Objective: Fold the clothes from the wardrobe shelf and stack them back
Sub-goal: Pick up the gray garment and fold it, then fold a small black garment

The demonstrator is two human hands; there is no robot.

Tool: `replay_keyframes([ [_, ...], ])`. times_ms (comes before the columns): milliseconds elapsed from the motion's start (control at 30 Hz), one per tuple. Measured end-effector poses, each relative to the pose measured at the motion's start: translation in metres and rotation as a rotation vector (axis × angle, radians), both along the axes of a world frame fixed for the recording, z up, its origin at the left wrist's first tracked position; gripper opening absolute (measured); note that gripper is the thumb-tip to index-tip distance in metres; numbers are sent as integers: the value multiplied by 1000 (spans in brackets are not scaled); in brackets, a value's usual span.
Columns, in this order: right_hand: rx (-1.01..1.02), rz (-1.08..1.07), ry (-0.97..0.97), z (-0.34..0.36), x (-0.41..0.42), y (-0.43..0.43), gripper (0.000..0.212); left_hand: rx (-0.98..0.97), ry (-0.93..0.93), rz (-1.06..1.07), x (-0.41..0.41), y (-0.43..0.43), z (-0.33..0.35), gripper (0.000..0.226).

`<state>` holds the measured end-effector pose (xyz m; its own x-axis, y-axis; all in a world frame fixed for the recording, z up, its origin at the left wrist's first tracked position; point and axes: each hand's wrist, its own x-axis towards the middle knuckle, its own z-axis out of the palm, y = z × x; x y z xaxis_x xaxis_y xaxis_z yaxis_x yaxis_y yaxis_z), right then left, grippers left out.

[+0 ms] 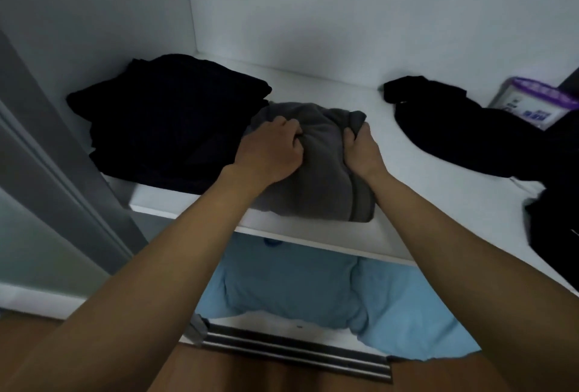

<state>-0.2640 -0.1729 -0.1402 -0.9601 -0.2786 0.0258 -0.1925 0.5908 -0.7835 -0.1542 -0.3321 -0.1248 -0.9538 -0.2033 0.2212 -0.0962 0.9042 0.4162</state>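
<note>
1. Far left: grey door frame (50, 147), running at a slant down towards the floor.
2. Left part of the white wardrobe shelf (329, 87): stack of black clothes (169, 122), folded, several layers. Its right edge touches the grey garment.
3. My left hand (269, 150): back of the hand up, on the top left of the grey garment. Fingers curled in and bunched together, gripping a fold of the cloth. The fingertips are tucked into the fabric, out of sight.
4. Grey garment (316, 178): centre of the shelf, between my two hands. A thick bundle, partly folded and creased on top. Its near end reaches close to the front edge of the shelf.
5. My right hand (360, 150): on the right side of the garment. Fingers curled round its upper right corner and pinching it against the thumb. A tab of cloth sticks up above the grip.
6. Right of my hands, apart from the grey bundle: loose black garment (454, 137), unfolded, sprawled across the shelf.
7. Back right corner: clear plastic bag (529, 103) with a purple strip along the top. I cannot read the print.
8. Far right edge: more dark cloth (554, 219), hanging over the shelf front.
9. Below the shelf: light blue fabric (297, 285), rumpled, with a metal door track (297, 347) in front of it.
</note>
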Motion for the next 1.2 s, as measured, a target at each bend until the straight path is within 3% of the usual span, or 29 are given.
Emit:
replay_keyframes([
  [100, -57, 38, -68, 10, 3, 19, 41, -3, -25, 39, -10, 2, 14, 33],
  [167, -107, -29, -86, 13, 5, 44, 38, -40, 81, 35, -15, 19, 22, 31],
  [300, -204, -140, -54, 26, -6, 117, 12, 75, 266, -259, -24, 84, 35, 30],
  [467, -139, -355, 81, 42, -42, 233, 13, 162, 187, -344, -55, 161, 34, 34],
  [633, 180, -460, 127, 28, -79, 339, 40, 196, -73, -327, -102, 222, 19, 31],
  [767, 261, -460, 29, 16, -104, 390, 62, 262, -160, -303, -138, 266, 11, 33],
  [900, 266, -517, 197, 13, -119, 402, 23, 467, -163, -254, -155, 299, 6, 20],
  [1000, 154, -526, 282, 16, -124, 399, 17, 703, -205, -186, -152, 312, 7, 10],
  [1067, -74, -530, 287, 23, -124, 398, 20, 787, -262, -158, -146, 316, 12, 12],
  [1133, -410, -493, 253, 39, -114, 393, 20, 891, -345, -136, -142, 322, 19, 32],
  [1200, -668, -289, 163, 58, -94, 382, 17, 1121, -461, -128, -141, 329, 26, 57],
])
